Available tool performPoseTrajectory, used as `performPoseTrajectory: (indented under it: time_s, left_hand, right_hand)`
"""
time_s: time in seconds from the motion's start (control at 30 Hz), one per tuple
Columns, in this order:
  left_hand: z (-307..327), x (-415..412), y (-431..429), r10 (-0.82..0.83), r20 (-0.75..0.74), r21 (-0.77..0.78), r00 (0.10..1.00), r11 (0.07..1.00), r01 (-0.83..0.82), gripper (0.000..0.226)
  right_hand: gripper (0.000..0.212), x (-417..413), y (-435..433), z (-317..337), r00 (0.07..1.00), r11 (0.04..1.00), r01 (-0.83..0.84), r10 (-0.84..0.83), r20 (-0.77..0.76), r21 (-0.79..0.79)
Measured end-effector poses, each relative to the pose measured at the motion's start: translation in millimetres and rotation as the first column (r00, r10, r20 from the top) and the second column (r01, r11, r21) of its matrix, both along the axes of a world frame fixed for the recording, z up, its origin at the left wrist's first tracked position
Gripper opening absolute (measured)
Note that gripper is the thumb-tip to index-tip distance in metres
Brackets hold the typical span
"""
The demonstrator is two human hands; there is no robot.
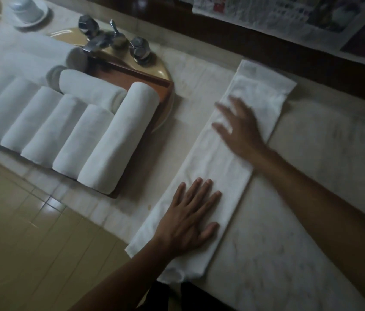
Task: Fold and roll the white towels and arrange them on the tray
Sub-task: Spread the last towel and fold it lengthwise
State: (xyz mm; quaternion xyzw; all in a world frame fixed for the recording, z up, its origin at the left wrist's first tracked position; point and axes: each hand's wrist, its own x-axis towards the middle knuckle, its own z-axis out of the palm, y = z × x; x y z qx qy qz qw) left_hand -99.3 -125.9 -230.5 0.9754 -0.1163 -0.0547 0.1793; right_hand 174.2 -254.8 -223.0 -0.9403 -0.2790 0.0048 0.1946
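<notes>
A white towel [217, 162], folded into a long narrow strip, lies flat on the pale marble counter [311, 198], its near end hanging a little over the counter's front edge. My left hand [190, 218] rests flat on its near part, fingers straight. Farther along the strip, my right hand [239, 126] lies flat with spread fingers, slightly blurred. Left of the strip a brown wooden tray [154, 86] carries several rolled white towels [118, 140] side by side, with one more roll [89, 88] lying across behind them.
The tray sits over a beige sink basin [166, 108] with a chrome tap [101, 39] and two faceted knobs. A white cup on a saucer [28, 10] stands far left. Dark wall with printed paper [289, 12] runs behind. Tiled floor [31, 232] lies below the counter's edge.
</notes>
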Motion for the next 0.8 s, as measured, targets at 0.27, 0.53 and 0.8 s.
performPoseTrajectory:
  time_s: [0.27,0.53,0.8]
  left_hand:
    - [0,-1,1,-0.003,-0.003,0.016,1.0,1.0,0.003,0.073]
    - [-3,0,2,0.013,0.003,-0.011,1.0,1.0,-0.013,0.075]
    - [-4,4,3,-0.027,-0.051,0.022,0.998,0.999,0.028,0.073]
  right_hand:
    - [0.064,-10,-23,-13,0.999,0.971,-0.039,0.045,0.019,-0.236]
    - [0.06,60,-5,6,0.944,0.945,0.195,-0.253,-0.21,-0.264]
    - [0.063,-147,-36,7,0.923,0.905,0.361,-0.312,-0.225,0.227]
